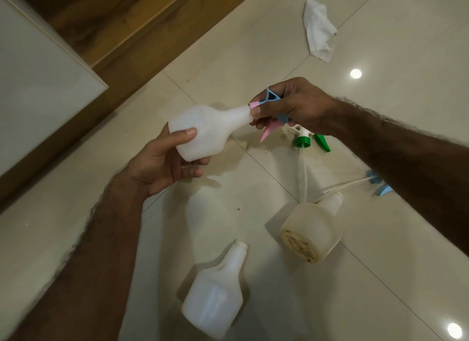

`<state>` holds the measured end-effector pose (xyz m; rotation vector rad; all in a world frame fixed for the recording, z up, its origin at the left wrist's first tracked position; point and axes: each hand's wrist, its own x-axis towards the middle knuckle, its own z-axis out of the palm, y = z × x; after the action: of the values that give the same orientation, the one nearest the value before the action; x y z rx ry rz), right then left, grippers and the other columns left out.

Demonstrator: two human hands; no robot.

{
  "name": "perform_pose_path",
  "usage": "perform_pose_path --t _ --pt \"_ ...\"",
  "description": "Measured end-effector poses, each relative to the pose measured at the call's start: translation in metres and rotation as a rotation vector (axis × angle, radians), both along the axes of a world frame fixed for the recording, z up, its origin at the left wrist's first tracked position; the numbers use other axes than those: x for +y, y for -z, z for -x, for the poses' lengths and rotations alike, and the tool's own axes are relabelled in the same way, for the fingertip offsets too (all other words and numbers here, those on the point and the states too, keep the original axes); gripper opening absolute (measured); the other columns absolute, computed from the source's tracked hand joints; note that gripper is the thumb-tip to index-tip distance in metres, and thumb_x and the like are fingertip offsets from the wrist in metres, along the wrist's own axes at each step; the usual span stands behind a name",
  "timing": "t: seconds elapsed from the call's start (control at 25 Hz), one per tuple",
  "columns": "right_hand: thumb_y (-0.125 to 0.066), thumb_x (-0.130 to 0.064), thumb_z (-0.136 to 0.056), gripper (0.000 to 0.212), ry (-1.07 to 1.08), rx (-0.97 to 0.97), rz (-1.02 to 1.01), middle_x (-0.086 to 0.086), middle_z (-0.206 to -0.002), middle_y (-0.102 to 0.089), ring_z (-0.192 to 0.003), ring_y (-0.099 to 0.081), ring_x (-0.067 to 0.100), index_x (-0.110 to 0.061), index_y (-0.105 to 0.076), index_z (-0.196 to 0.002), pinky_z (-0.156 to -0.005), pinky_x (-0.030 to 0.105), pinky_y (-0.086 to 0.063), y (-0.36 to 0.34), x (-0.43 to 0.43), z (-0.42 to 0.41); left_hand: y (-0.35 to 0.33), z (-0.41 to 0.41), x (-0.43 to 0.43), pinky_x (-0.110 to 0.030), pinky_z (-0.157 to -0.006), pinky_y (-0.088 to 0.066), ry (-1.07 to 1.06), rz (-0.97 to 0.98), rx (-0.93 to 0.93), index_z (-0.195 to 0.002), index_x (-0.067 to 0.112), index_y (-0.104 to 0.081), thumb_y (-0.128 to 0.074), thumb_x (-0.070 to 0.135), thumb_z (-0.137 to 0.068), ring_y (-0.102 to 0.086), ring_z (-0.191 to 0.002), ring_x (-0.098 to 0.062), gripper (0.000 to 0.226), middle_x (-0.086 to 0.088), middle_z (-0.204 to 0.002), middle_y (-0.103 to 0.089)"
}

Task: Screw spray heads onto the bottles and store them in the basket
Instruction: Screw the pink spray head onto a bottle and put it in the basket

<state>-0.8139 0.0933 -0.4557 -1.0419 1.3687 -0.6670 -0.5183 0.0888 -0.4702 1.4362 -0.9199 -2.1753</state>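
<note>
My left hand (166,163) grips the base of a white plastic bottle (208,130), held on its side above the floor. My right hand (291,104) is closed on a pink and blue spray head (270,112) that sits at the bottle's neck. A second white bottle (215,297) lies on the floor below, with no head on it. A yellowish bottle (312,229) lies to its right, base toward me. A green and white spray head (304,138) with a long tube rests on the tiles. A blue spray head (380,184) shows partly behind my right forearm. No basket is in view.
A crumpled white cloth (319,30) lies on the glossy beige tiles at the top right. A white panel (38,81) and a wooden strip (121,36) border the floor at the upper left.
</note>
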Motion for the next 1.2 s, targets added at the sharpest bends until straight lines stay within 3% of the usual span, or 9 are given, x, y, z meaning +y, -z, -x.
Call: perform_pose_path --t 0.16,0.28,0.36,0.48,0.68,0.84,0.92,1.04,1.2 --pt "-0.073 -0.005 -0.087 0.031 0.009 -0.013 -0.007 0.024 -0.101 -0.075 -0.075 -0.075 0.019 0.007 -0.070 -0.115 -0.069 0.026 -0.062 0.002 0.000 0.000 0.004 0.012 0.000 -0.049 -0.093 -0.059 -0.133 -0.077 0.066 -0.149 0.021 -0.060 -0.034 0.081 -0.097 -0.069 -0.119 -0.034 0.083 -0.015 -0.146 -0.067" --pt "-0.076 -0.007 -0.086 0.029 -0.028 0.024 0.004 0.024 -0.108 -0.074 -0.085 -0.074 0.026 0.002 -0.072 -0.113 -0.080 0.034 -0.064 0.005 0.000 -0.003 0.002 0.023 -0.004 -0.041 -0.073 -0.062 -0.173 -0.249 -0.130 -0.132 0.021 -0.072 -0.012 0.091 -0.091 -0.076 -0.099 -0.038 0.100 -0.018 -0.121 -0.079" --pt "-0.075 -0.008 -0.086 0.028 -0.032 0.035 0.009 0.024 -0.107 -0.074 -0.086 -0.073 0.028 0.002 -0.072 -0.113 -0.081 0.036 -0.064 0.005 0.000 -0.002 0.002 0.023 -0.003 -0.035 -0.059 -0.061 -0.105 -0.184 -0.201 -0.136 0.018 -0.068 -0.027 0.076 -0.102 -0.077 -0.092 -0.038 0.079 -0.021 -0.122 -0.077" --pt "-0.073 -0.007 -0.088 0.029 0.011 0.003 -0.003 0.024 -0.100 -0.075 -0.075 -0.074 0.021 0.006 -0.071 -0.114 -0.063 0.023 -0.061 0.001 0.000 0.003 0.011 0.016 -0.003 -0.050 -0.078 -0.065 -0.306 0.012 0.066 -0.154 0.017 -0.049 -0.049 0.036 -0.100 -0.075 -0.113 -0.038 0.058 -0.015 -0.143 -0.067" --pt "-0.074 -0.007 -0.088 0.029 -0.017 -0.004 -0.002 0.020 -0.097 -0.076 -0.079 -0.073 0.025 0.005 -0.071 -0.113 -0.077 0.033 -0.064 0.004 -0.003 -0.002 0.007 0.023 -0.004 -0.051 -0.075 -0.065 -0.172 -0.249 -0.105 -0.141 0.022 -0.064 -0.029 0.084 -0.096 -0.073 -0.117 -0.041 0.084 -0.016 -0.133 -0.075" --pt "-0.074 -0.006 -0.087 0.024 0.038 -0.041 -0.020 0.025 -0.097 -0.074 -0.074 -0.071 0.026 0.008 -0.071 -0.107 -0.076 0.031 -0.063 0.005 -0.005 0.002 0.012 0.025 -0.002 -0.058 -0.089 -0.061 -0.330 0.054 0.015 -0.137 0.018 -0.064 -0.060 0.033 -0.093 -0.070 -0.121 -0.041 0.047 -0.013 -0.142 -0.067" --pt "-0.073 -0.006 -0.088 0.023 0.032 -0.060 -0.013 0.025 -0.095 -0.074 -0.073 -0.070 0.025 0.008 -0.071 -0.106 -0.076 0.030 -0.063 0.004 -0.005 0.002 0.013 0.024 -0.004 -0.058 -0.093 -0.057 -0.397 -0.043 0.139 -0.130 0.020 -0.070 -0.055 0.050 -0.095 -0.073 -0.116 -0.039 0.049 -0.011 -0.135 -0.072" --pt "-0.073 -0.006 -0.088 0.026 0.030 -0.051 0.005 0.026 -0.096 -0.074 -0.072 -0.070 0.024 0.010 -0.070 -0.109 -0.073 0.028 -0.062 0.004 -0.007 0.000 0.011 0.032 -0.001 -0.048 -0.072 -0.066 -0.233 -0.195 -0.121 -0.138 0.022 -0.066 -0.028 0.085 -0.095 -0.076 -0.107 -0.037 0.085 -0.017 -0.128 -0.077" --pt "-0.074 -0.008 -0.088 0.027 0.012 -0.010 0.002 0.022 -0.097 -0.075 -0.073 -0.072 0.023 0.008 -0.071 -0.109 -0.069 0.025 -0.060 0.004 -0.011 0.008 0.021 0.034 0.006 -0.055 -0.091 -0.062 -0.304 0.026 -0.028 -0.151 0.015 -0.052 -0.066 0.041 -0.094 -0.068 -0.125 -0.041 0.065 -0.019 -0.151 -0.061"
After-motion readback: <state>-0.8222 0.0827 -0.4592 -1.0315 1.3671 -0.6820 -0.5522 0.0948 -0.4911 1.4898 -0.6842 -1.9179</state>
